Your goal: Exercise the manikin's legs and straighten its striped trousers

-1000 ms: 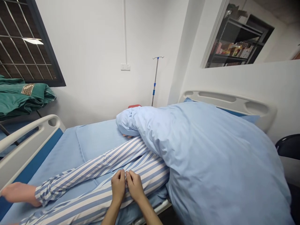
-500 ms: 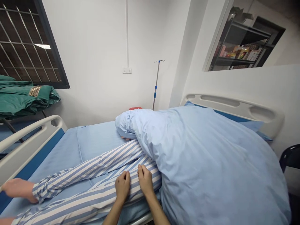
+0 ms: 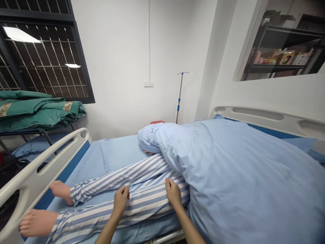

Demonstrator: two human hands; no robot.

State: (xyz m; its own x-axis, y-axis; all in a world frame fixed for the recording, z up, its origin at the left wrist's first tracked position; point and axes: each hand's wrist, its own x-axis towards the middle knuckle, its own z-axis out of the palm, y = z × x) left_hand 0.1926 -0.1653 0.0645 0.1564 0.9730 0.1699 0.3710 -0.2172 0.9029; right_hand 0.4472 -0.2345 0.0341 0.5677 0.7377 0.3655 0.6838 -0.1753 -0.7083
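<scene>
A figure in blue-and-white striped trousers (image 3: 101,206) lies on the bed, its bare feet (image 3: 40,222) pointing left; the smooth skin looks like a manikin's. A bulky light blue quilt (image 3: 228,176) hides its upper body. Over the nearer leg, around the knee, my left hand (image 3: 121,200) is closed with the fingers curled. My right hand (image 3: 174,193), also closed, is over the thigh beside the quilt's edge. What either hand holds, if anything, is hidden, and I cannot tell whether they touch the trousers.
The bed has a footboard (image 3: 58,159) at left and a headboard (image 3: 256,115) at right. Behind it stand an IV pole (image 3: 179,95) and a red object (image 3: 157,122). Folded green bedding (image 3: 43,110) lies under a barred window at left. A metal rail (image 3: 167,237) runs along the near edge.
My left hand has moved left along the striped leg, away from my right hand, which stays over the thigh. The view has swung left, showing both feet and more of the window.
</scene>
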